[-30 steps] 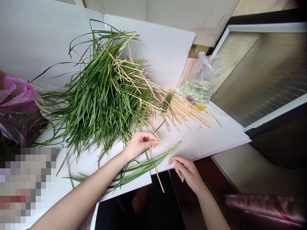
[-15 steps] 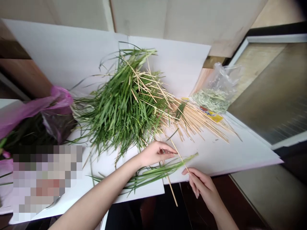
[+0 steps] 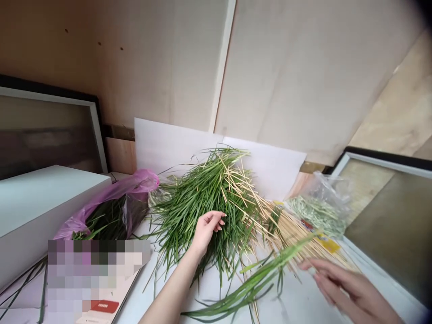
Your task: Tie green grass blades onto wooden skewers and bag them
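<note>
My left hand (image 3: 205, 231) is over the front of a big heap of long green leaves, like garlic chives (image 3: 189, 211). Its fingers are loosely bent, and I see nothing held in them. Off to the right, my right hand (image 3: 340, 283) is blurred, with thumb and fingers together around a thin bamboo skewer that barely shows. Beside its fingertips is a small bunch of green leaves (image 3: 266, 272), raised at its pale right end and trailing down to the left. Loose bamboo skewers (image 3: 293, 225) fan out on the table, and some lie across the heap.
A clear bag with pale green strips (image 3: 319, 213) stands at the right by a framed pane. At the left, a pink plastic bag (image 3: 111, 198) holds more greens, next to a white box (image 3: 50, 202). A partly pixelated phone-like screen (image 3: 104, 310) lies in front. White boards (image 3: 175, 139) back the table.
The view has tilted up. My left hand has left the skewer area for the leaf heap. My right hand has moved right, and the small bunch is raised with it.
</note>
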`<state>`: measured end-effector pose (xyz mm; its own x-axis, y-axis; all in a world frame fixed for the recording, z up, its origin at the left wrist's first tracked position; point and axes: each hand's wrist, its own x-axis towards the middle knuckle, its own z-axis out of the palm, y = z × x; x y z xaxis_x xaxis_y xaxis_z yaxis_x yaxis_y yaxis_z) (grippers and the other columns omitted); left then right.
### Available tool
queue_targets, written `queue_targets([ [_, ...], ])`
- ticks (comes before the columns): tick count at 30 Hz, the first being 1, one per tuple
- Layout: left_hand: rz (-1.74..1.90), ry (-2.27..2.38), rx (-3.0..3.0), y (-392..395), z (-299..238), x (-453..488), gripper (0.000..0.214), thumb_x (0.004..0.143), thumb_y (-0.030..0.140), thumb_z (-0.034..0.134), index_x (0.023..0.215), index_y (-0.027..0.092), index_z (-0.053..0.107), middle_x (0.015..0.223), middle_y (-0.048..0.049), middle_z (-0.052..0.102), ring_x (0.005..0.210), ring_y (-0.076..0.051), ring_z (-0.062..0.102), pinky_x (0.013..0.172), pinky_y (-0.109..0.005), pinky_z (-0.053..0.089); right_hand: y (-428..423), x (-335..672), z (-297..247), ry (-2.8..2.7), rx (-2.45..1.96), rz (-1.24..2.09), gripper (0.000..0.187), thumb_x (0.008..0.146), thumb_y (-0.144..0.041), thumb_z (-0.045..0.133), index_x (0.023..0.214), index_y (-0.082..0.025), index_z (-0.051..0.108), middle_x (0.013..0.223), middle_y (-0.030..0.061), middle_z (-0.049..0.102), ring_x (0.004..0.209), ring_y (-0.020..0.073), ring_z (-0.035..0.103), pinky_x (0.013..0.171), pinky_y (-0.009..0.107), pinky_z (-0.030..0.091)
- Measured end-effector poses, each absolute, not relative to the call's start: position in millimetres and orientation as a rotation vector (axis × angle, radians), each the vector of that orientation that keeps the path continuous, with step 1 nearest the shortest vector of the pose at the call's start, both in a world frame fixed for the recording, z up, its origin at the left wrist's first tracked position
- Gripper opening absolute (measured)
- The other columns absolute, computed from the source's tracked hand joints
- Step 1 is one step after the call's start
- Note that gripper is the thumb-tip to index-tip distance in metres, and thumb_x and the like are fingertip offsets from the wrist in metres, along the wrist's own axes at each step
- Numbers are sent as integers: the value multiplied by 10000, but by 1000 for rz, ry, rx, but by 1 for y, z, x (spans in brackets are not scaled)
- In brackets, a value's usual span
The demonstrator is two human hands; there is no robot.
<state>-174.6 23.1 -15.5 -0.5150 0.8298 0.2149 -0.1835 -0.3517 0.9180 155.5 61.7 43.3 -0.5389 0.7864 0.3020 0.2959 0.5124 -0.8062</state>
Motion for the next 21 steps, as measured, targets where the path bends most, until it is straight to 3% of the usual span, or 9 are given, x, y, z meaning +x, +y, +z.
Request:
queue_targets([
  [2,1959,1179,874,24,-19,-178,391,780,510,744,876,132,762,679,-33,654,541,-95,514,535,-209,380,80,119,104,-2203,-697,822,215,899,-489,688,965,-309,786,569,36,558,478,210,485,426,312,342],
  [4,1962,1184,848,25,-22,-178,434,746,560,754,844,137,762,659,-33,643,525,-97,505,525,-215,372,99,70,161,-2280,-556,747,240,924,-462,641,986,-275,778,519,-16,469,436,167,402,410,279,283],
  [9,1979,1216,829,27,-31,-178,501,692,656,751,800,167,759,644,-39,642,513,-117,514,504,-235,363,155,-71,256,-2198,-613,756,187,975,-179,563,974,-151,748,559,-48,499,419,96,388,391,213,296],
  [11,1982,1223,835,33,-38,-181,525,650,684,760,768,172,758,609,-36,628,469,-107,486,468,-225,316,178,-117,274,-2127,-675,701,148,1010,-161,561,1039,-122,701,640,-39,557,435,88,441,399,195,350],
  [13,2001,1230,841,41,-47,-187,569,627,733,738,756,179,747,589,-33,622,429,-95,459,440,-216,278,197,-150,281,-2076,-744,651,130,1024,-239,624,1093,-132,654,820,-5,648,555,114,588,498,223,505],
  [15,1950,1238,847,50,-54,-193,642,572,785,728,750,168,736,573,-39,625,391,-87,440,408,-213,243,209,-170,278,-2056,-786,586,185,1015,-267,656,1149,-140,646,1014,47,682,765,179,682,665,322,598],
  [19,1929,1251,816,57,-57,-193,698,525,808,725,744,145,706,550,-37,616,369,-73,414,392,-208,196,210,-161,231,-2085,-809,386,311,963,-184,700,1263,-154,623,1302,111,621,1158,307,615,989,528,503],
  [21,1964,1236,808,54,-55,-187,695,543,805,717,744,139,694,550,-28,603,379,-66,406,397,-201,200,199,-131,192,-2127,-767,293,386,932,-90,664,1309,-155,611,1354,139,590,1257,331,555,1080,518,432],
])
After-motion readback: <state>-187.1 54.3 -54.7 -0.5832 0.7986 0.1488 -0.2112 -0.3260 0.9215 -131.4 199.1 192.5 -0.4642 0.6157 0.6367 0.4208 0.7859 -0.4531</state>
